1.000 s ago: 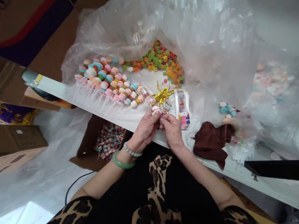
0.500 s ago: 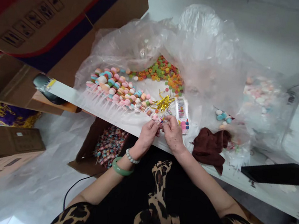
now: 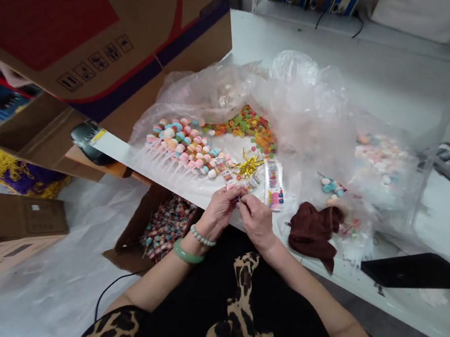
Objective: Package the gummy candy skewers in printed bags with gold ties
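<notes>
My left hand (image 3: 222,205) and my right hand (image 3: 257,218) meet at the table's front edge, fingertips pinched together. A small clear printed plastic bag (image 3: 223,169) runs up from the left fingertips; what the right fingers pinch is too small to make out. Just beyond lies a bunch of gold twist ties (image 3: 248,166), with a stack of printed bags (image 3: 274,184) to its right. Rows of pastel marshmallow-like sweets on white sticks (image 3: 186,145) lie to the left. Behind them is a heap of orange and green ring-shaped sweets (image 3: 253,127).
Crumpled clear plastic (image 3: 312,108) surrounds the sweets. A brown cloth (image 3: 313,229) and a black tablet-like slab (image 3: 421,271) lie to the right. Below the table's left side, an open carton (image 3: 132,233) holds many small wrapped pieces. A big cardboard box (image 3: 147,12) stands at upper left.
The view has tilted upward, bringing blue binders on the back shelf into sight. Both hands stay pinched together at the table edge, with the fingers slightly shifted.
</notes>
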`<state>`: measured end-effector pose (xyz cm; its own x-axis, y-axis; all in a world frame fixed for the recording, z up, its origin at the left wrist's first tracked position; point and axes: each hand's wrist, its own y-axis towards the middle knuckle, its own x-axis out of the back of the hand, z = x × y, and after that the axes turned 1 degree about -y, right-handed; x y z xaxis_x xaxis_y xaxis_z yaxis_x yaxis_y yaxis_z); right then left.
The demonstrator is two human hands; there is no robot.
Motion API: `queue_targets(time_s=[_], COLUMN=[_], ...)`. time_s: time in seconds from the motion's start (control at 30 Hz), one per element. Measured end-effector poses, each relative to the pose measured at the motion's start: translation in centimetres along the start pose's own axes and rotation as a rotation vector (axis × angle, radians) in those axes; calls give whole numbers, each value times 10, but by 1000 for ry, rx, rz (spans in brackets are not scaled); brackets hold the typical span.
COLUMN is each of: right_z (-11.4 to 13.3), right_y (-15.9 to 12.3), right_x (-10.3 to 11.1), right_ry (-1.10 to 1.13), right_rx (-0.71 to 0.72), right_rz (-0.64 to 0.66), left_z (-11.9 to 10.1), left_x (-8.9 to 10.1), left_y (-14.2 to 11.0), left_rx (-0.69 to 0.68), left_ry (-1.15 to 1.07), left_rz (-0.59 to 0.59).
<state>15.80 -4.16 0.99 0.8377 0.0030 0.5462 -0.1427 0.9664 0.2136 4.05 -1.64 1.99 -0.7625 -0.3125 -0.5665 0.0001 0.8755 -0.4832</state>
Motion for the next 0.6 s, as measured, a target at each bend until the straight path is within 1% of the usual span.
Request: queue_targets(time_s=[0.07, 0.13, 0.23, 0.27, 0.3, 0.33, 0.4, 0.43, 0.47, 0.5, 0.53, 0.57, 0.6], right_z=[5, 9, 13, 13, 12, 9, 5, 3, 3, 5, 8, 13, 19], right_y=[4, 10, 17, 18, 18, 17, 13, 11, 8, 6, 4, 2, 2], right_x=[3, 4, 0, -3, -6, -8, -14, -16, -18, -20, -21, -21, -20], right_ry=[231, 511, 904, 1002, 1086, 1157, 1249, 1253, 1214, 1120, 968, 766, 536], right_rx=[-146, -294, -462, -521, -586, -655, -774, -798, -789, -746, -668, -559, -421], right_rz=[46, 135, 222, 246, 298, 394, 652, 753, 800, 801, 764, 682, 567], left_z=[-1, -2, -5, -6, -8, -10, -14, -15, -16, -16, -15, -15, -15], left_x=[0, 1, 5, 8, 12, 16, 27, 32, 37, 41, 44, 47, 49], left_y=[-1, -3, -9, -11, -15, -18, -26, -29, -31, -33, -32, -31, -28], left_rx=[-9, 3, 43, 67, 99, 132, 172, 169, 159, 146, 134, 116, 86], left_ry=[-13, -20, 2, 17, 37, 61, 110, 127, 133, 123, 96, 51, -5], left_rz=[24, 64, 139, 171, 209, 246, 286, 280, 255, 217, 173, 121, 59])
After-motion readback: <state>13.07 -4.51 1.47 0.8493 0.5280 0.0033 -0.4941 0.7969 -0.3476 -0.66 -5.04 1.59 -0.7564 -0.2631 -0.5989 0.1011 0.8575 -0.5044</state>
